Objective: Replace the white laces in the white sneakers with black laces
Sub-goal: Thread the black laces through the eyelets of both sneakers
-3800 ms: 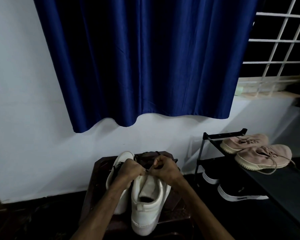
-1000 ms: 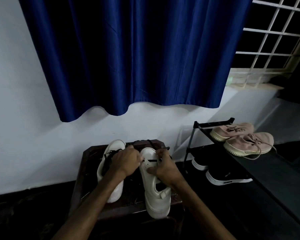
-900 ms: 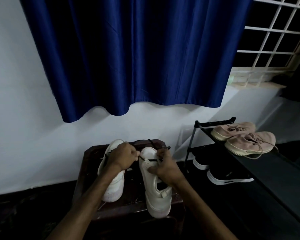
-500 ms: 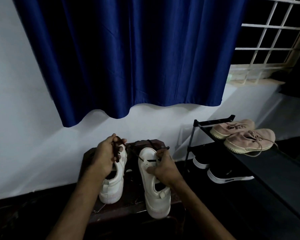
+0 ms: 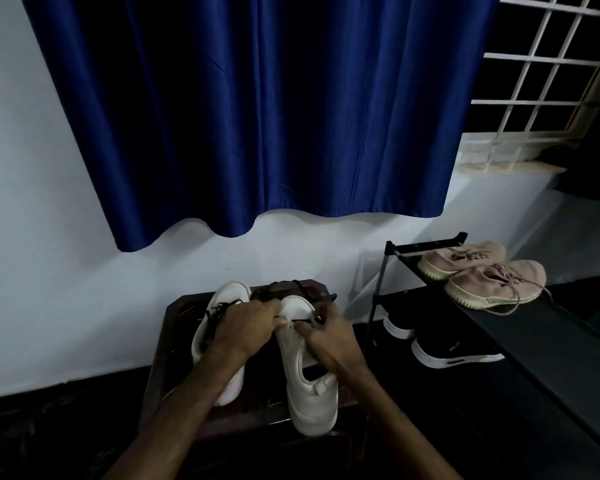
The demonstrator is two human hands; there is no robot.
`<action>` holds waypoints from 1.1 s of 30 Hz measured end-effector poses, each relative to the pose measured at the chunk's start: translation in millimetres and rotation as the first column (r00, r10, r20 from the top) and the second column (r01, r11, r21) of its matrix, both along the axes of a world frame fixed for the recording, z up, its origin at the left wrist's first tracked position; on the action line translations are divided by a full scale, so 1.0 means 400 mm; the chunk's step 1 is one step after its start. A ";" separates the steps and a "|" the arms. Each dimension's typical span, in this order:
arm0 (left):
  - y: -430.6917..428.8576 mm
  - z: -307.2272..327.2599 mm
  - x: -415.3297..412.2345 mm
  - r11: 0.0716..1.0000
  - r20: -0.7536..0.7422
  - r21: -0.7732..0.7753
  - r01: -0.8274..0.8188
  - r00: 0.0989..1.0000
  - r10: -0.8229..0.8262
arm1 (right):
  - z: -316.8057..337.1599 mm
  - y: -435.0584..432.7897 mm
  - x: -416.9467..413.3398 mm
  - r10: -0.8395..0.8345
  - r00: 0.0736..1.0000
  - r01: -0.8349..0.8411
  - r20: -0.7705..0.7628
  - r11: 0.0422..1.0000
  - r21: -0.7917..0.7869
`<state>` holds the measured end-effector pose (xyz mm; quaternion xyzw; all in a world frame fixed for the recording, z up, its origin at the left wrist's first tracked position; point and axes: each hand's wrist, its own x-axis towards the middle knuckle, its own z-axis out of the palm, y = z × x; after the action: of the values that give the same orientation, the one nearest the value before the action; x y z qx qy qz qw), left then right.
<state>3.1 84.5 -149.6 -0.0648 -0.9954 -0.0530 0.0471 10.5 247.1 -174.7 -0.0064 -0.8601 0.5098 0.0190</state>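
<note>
Left hand (image 5: 246, 327) is back down at the right-hand sneaker (image 5: 310, 407). Half a second ago it was lifted out to the left, drawing slack. Both hands now meet at the toe-end eyelets.

The black lace (image 5: 297, 318) lies as one bar across the lowest eyelets. Right hand (image 5: 329, 337): grip closed, pinching the lace at the right eyelet row. Left grip is closed at the left row, apparently on the other end, with the fingertips hidden.

Judgement: the slack is taken up and the next crossing is due. This shoe is barely started, its upper eyelets bare.

Counts:
- White sneakers: two, side by side on the desk (image 5: 179, 317), toes toward the wall. The left-hand sneaker (image 5: 231, 294) already carries black lacing.
- White laces: none seen.
- Shoe rack (image 5: 426, 243): two pink shoes (image 5: 496, 282) on top, two black shoes (image 5: 458, 356) below.
- Blue curtain (image 5: 257, 116): one.
</note>
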 end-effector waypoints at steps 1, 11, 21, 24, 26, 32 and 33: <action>0.002 0.001 0.002 1.000 0.014 0.028 0.001 1.000 -0.002 | 0.000 0.002 0.001 0.006 1.000 -0.006 0.005 1.000 0.005; -0.125 0.132 -0.015 0.969 -0.139 -0.182 -0.165 0.980 0.141 | 0.001 0.006 -0.014 0.027 1.000 -0.027 0.000 0.985 0.170; -0.250 0.145 0.011 0.856 -0.372 0.184 -0.484 0.771 0.516 | 0.006 0.003 -0.007 0.024 1.000 -0.023 0.000 0.977 0.211; -0.269 0.149 0.022 0.864 -0.385 0.159 -0.478 0.776 0.500 | 0.002 0.006 -0.012 0.020 1.000 -0.018 -0.006 0.978 0.210; -0.247 0.149 0.032 0.894 -0.340 0.153 -0.421 0.827 0.448 | 0.001 0.001 -0.012 0.021 1.000 -0.020 -0.003 0.980 0.196; -0.079 0.083 0.025 0.991 -0.133 0.078 -0.110 0.984 0.120 | -0.005 -0.005 -0.009 0.021 1.000 -0.022 0.012 0.983 0.184; -0.048 0.064 0.021 0.998 -0.093 0.015 -0.066 0.993 0.067 | -0.005 -0.005 -0.008 0.017 1.000 -0.020 0.013 0.982 0.189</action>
<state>11.7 65.4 -123.9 -0.0338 -0.9933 -0.0544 0.0958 7.1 244.9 -176.5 0.0006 -0.9047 0.4259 0.0100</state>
